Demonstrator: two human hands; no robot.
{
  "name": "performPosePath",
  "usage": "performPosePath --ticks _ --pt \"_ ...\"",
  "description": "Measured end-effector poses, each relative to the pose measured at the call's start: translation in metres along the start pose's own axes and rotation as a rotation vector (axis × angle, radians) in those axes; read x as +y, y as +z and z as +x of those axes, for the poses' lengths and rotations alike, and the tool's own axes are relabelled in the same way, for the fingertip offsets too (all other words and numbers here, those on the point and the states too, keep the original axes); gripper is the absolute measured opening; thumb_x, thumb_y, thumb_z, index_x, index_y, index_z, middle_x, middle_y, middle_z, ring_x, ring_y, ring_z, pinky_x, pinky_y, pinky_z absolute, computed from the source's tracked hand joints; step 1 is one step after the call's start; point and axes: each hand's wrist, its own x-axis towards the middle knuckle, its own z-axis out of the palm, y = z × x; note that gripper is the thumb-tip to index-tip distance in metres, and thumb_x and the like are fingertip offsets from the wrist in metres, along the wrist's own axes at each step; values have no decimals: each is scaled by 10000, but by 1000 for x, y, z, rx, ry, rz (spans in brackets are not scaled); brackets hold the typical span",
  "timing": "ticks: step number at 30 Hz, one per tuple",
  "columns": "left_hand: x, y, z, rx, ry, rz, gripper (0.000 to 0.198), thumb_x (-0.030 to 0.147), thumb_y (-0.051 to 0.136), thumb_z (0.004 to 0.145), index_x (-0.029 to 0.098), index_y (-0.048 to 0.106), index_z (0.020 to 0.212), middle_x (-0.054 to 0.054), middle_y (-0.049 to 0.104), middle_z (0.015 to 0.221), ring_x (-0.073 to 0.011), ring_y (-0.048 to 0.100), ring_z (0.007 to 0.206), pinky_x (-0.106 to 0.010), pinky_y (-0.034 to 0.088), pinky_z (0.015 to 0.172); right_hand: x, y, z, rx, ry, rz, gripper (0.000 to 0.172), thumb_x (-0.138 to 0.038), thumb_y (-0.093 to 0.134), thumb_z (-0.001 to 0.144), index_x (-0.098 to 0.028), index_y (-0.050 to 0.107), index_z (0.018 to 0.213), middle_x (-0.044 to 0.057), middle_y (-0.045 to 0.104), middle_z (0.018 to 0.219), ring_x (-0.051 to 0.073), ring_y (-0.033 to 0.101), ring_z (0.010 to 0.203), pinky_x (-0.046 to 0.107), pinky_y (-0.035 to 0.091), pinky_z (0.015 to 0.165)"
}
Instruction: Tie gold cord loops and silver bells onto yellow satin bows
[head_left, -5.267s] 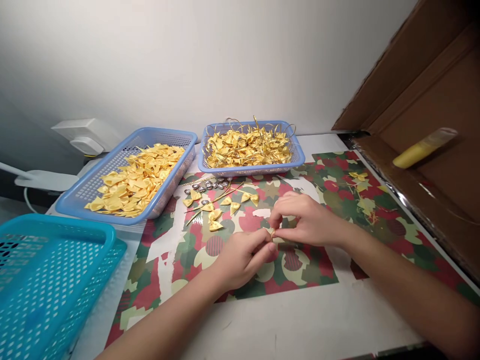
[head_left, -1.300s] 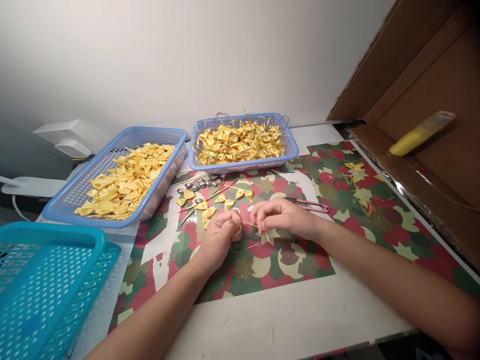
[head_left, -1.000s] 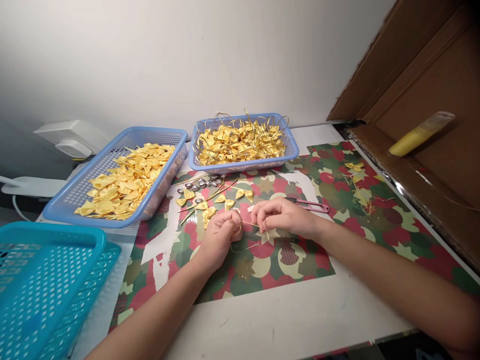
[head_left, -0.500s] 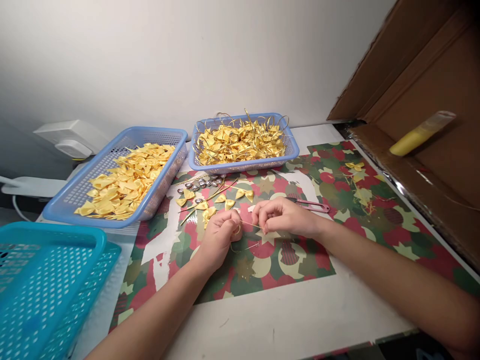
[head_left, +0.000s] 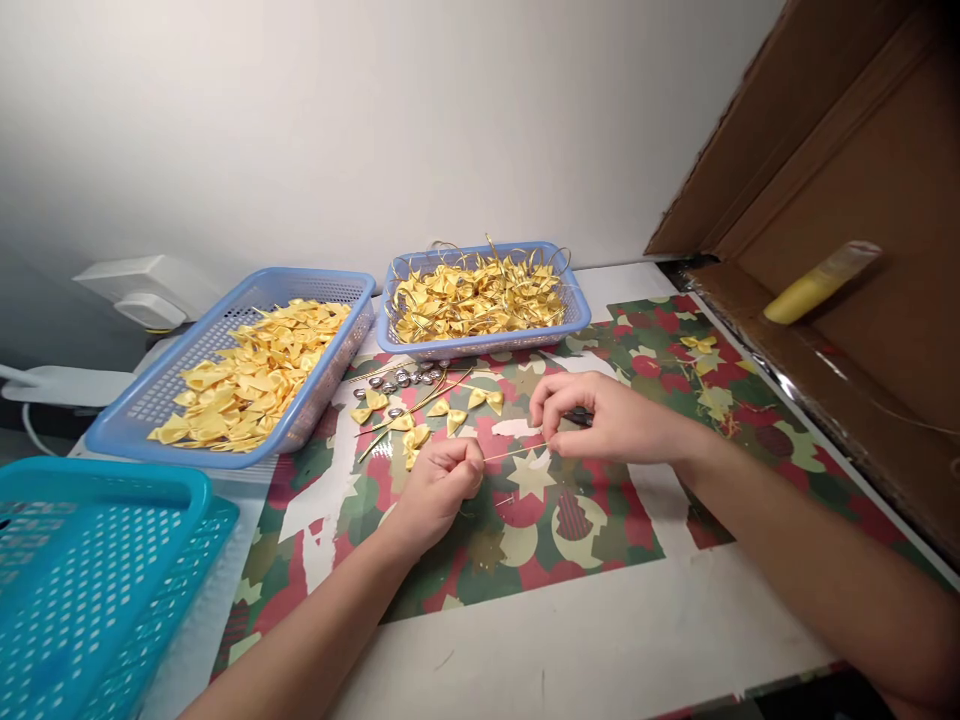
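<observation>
A thin yellowish thread [head_left: 516,453] is stretched straight between my two hands above the patterned sheet. One end runs into my left hand [head_left: 442,485], which is closed in a fist with thumb against fingers. Pinched at the other end is the thread in the fingertips of my right hand [head_left: 592,415]. A small thin pin-like piece [head_left: 506,500] shows just below the thread. Several yellow satin bows [head_left: 450,415] lie beyond my left hand, with gold cords [head_left: 420,400] and small silver bells [head_left: 405,378]. A dark part of a tool [head_left: 577,416] shows behind my right fingers; the rest is hidden.
A blue basket [head_left: 109,440] of yellow bows stands at left, another blue basket [head_left: 484,350] with corded bows at the back. Turquoise baskets [head_left: 105,475] sit front left. A cardboard box [head_left: 840,150] with a yellow tube [head_left: 817,285] borders the right. Thread scraps [head_left: 720,400] lie right.
My right hand has moved right and slightly up, drawing the thread longer and tauter. It now covers the pink-handled tool. My left hand has tightened its fist and the loose loop is gone from view.
</observation>
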Motion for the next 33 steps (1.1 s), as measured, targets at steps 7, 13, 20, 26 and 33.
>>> performPosePath --ticks 7,13,20,26,33 --pt "5 5 -4 -125 55 174 348 387 505 823 192 370 568 64 261 518 -89 190 499 -244 165 491 -14 -6 -11 73 -167 -300 152 -105 620 725 -194 626 603 24 617 881 184 528 894 334 418 833" --pt "32 8 -13 -213 281 342 285 381 426 900 192 639 914 -63 601 929 -197 515 866 -290 383 795 -28 -9 -23 154 -383 -455 133 -98 583 770 -194 619 685 47 611 952 199 482 973 340 406 860" --pt "55 40 -12 -254 105 212 325 452 450 926 182 596 819 -46 583 812 -174 514 772 -281 413 742 -41 -6 -31 165 -493 -617 149 -148 544 832 -200 615 712 49 625 941 195 485 915 366 372 854" --pt "26 59 -5 -140 -3 -121 469 523 475 895 199 321 592 66 262 518 -88 203 489 -240 185 471 -32 -12 -27 92 -406 -599 152 -122 515 813 -189 603 709 20 616 767 165 494 769 339 369 789" --pt "28 57 -9 -114 7 -202 489 534 547 847 194 325 573 74 245 515 -78 173 482 -245 180 473 -26 -37 -30 166 -252 -501 93 -196 561 828 -212 641 874 33 666 906 190 560 870 328 395 813"
